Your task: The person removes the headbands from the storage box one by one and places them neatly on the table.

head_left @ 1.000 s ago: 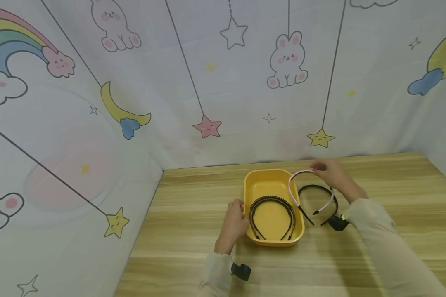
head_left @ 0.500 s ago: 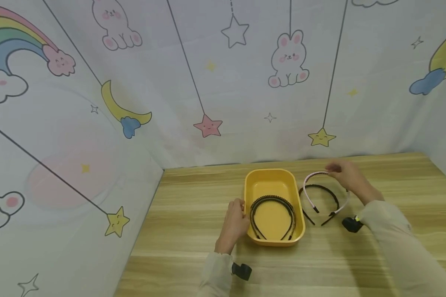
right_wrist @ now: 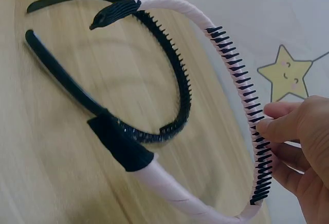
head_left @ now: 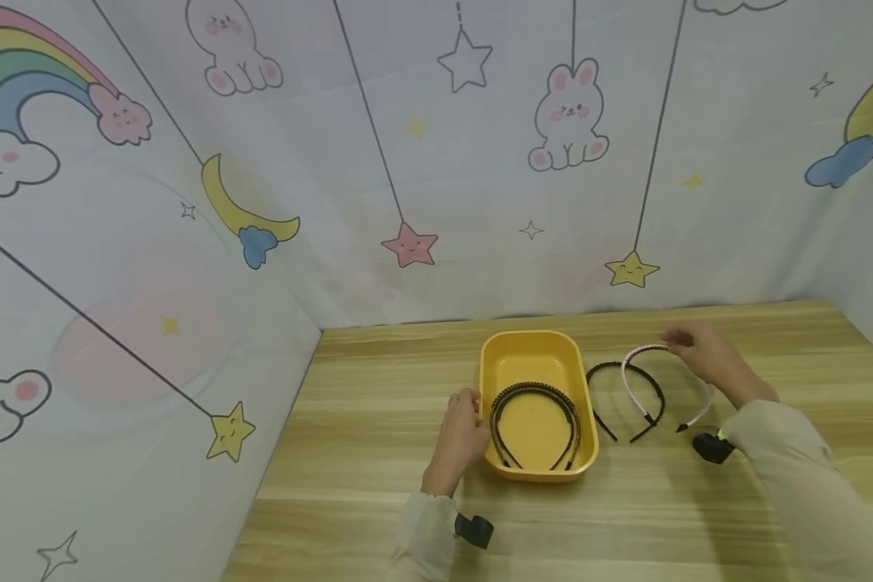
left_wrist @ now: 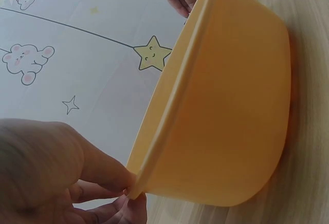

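Observation:
My right hand (head_left: pixel 711 360) pinches a pink headband (head_left: pixel 631 388) by the top of its arch. In the right wrist view the pink headband (right_wrist: pixel 169 185) shows black comb teeth inside and black-wrapped ends. A black toothed headband (right_wrist: pixel 180 75) lies on the table behind it, partly overlapped by it. With thumb and fingers my left hand (left_wrist: pixel 61 167) pinches the rim of a yellow plastic basin (left_wrist: pixel 231 95). Dark headbands (head_left: pixel 534 390) lie nested in the near part of this basin; how many is hard to tell.
The basin stands on a wood-grain table (head_left: pixel 364 436). Behind and to the left hangs a pale curtain (head_left: pixel 480 186) printed with stars, rabbits and moons. Each wrist wears a small black camera.
My right hand has carried the pink headband to the right, from over the basin's right edge to past the black headband on the table. My left hand stays on the rim.

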A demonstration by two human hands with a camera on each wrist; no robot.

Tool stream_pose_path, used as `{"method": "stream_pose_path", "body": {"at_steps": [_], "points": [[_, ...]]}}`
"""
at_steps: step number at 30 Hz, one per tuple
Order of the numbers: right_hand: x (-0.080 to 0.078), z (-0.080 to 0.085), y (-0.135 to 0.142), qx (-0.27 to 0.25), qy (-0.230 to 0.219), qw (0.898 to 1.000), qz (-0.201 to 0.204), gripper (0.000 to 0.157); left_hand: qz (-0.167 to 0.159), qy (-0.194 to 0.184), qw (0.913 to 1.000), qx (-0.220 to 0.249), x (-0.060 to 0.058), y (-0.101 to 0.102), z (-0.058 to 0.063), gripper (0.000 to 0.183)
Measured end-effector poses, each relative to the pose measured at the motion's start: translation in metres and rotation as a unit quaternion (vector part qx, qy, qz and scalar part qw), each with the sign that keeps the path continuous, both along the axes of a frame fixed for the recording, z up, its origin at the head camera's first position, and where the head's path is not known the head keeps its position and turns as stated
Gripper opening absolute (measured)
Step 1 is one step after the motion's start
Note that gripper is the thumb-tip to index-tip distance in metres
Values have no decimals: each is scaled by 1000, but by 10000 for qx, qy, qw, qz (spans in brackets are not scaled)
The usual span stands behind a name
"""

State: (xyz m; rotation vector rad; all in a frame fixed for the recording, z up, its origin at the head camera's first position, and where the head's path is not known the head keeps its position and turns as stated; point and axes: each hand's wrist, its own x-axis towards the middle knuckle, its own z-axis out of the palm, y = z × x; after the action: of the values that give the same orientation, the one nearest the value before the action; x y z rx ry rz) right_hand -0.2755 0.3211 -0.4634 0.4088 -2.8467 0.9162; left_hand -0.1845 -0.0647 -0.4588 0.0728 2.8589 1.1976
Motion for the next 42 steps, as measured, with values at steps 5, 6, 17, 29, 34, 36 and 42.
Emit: {"method": "stream_pose_path", "body": {"at_steps": [5, 6, 17, 29, 34, 36, 42], "points": [[5, -4, 10, -28, -59, 10000, -20, 22, -4, 20, 10000, -1, 0, 1, 1, 38], [6, -5, 12, 1, -82, 10000, -54, 23, -1, 20, 10000, 0, 0, 1, 1, 38], [11, -10, 28, 152, 26, 9997, -164, 22, 23, -9, 10000, 37, 2, 0, 2, 39], [14, -28, 46, 178, 555, 9983, -13, 18, 29, 41, 10000, 45, 2, 0, 2, 38], [16, -31, 50, 219, 476, 9986, -65, 20, 44, 38, 10000, 19, 2, 0, 2, 38], [17, -32, 51, 235, 389, 9989, -115, 20, 52, 22, 10000, 22, 1, 0, 1, 38], [18, -32, 52, 281, 364, 9987, -221, 18, 30, 17, 10000, 39, 2, 0, 0, 38]]}}
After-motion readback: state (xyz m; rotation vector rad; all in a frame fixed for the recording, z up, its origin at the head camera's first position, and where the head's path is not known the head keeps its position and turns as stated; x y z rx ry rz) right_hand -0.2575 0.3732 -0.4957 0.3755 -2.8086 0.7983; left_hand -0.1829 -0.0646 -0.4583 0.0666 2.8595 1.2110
